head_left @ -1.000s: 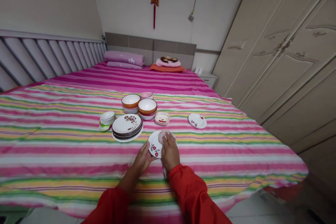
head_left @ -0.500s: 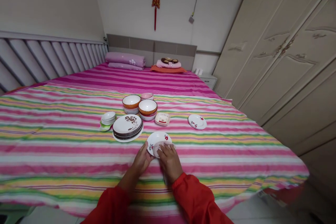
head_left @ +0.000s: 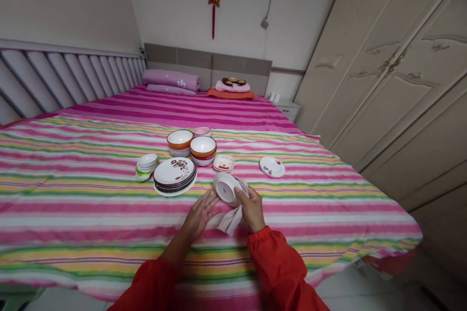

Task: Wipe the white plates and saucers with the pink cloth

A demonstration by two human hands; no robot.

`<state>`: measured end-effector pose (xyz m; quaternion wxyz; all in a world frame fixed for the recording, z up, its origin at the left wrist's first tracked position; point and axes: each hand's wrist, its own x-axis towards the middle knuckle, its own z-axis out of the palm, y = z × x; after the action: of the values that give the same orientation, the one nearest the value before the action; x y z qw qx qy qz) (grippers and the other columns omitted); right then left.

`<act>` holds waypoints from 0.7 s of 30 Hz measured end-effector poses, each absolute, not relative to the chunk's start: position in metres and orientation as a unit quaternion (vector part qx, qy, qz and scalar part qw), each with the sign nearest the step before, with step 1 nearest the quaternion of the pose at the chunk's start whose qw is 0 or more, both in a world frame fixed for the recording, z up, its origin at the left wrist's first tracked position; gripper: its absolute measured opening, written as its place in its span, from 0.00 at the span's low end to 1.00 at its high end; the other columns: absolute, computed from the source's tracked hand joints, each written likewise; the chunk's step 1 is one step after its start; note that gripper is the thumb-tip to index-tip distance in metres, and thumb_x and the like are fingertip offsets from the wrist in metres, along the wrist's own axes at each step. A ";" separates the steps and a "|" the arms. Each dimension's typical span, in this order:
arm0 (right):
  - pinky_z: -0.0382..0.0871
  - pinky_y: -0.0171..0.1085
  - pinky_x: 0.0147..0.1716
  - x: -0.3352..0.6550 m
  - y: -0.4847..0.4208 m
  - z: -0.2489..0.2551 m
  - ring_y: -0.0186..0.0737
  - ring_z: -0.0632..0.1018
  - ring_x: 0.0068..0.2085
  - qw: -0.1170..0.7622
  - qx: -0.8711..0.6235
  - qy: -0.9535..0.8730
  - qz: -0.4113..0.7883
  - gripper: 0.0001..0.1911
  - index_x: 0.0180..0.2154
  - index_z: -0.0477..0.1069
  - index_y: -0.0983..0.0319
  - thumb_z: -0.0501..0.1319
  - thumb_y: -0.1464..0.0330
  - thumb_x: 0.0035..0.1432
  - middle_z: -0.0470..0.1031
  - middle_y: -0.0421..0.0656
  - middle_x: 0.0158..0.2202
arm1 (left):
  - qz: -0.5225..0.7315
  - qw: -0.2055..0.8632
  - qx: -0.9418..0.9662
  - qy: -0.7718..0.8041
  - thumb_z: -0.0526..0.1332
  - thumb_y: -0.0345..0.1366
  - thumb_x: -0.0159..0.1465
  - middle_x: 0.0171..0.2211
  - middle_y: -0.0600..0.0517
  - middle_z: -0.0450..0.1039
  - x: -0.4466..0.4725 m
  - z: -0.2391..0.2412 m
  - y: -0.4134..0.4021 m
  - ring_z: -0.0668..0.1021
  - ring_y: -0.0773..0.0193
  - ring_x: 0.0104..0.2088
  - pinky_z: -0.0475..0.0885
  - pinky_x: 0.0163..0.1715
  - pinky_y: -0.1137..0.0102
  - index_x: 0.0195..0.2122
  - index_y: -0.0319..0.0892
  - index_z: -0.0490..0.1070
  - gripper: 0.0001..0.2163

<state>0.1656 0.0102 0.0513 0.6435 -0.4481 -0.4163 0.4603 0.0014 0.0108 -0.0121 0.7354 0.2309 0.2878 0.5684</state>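
Note:
A small white plate (head_left: 224, 188) is tilted up with its underside facing me. My right hand (head_left: 252, 209) grips it at its right edge, thumb on the underside. A pale cloth (head_left: 231, 220) is bunched in the same hand and hangs down below the plate. My left hand (head_left: 199, 215) is open at the plate's lower left, fingers spread, palm partly turned up; whether a fingertip touches the rim I cannot tell. Farther right lie white plates with red flowers (head_left: 272, 167), stacked on the bedspread.
Left of the hands stands a stack of dark-rimmed plates (head_left: 174, 173), with small white bowls (head_left: 147, 161) on a green dish beside it. Behind are orange bowls (head_left: 203, 146), a pink bowl (head_left: 202, 131) and small square dishes (head_left: 224, 163). A striped bedspread (head_left: 310, 223) lies underneath.
The plate has turned over from its flowered face to its underside and tipped up. My left hand has let go and opened; my right hand now holds plate and cloth, slightly farther right.

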 end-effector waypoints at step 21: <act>0.74 0.40 0.35 0.182 0.040 -0.004 0.40 0.78 0.32 0.695 -0.394 -0.211 0.563 0.14 0.33 0.72 0.63 0.66 0.60 0.47 0.78 0.41 0.29 | 0.549 0.742 0.246 0.295 0.65 0.30 0.56 0.39 0.44 0.79 0.000 -0.014 0.011 0.80 0.57 0.40 0.72 0.46 0.59 0.43 0.38 0.72 0.13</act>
<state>0.1817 0.0396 -0.0045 0.6952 -0.3945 -0.2108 0.5627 0.0002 0.0110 -0.0142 0.7423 0.2461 0.2946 0.5492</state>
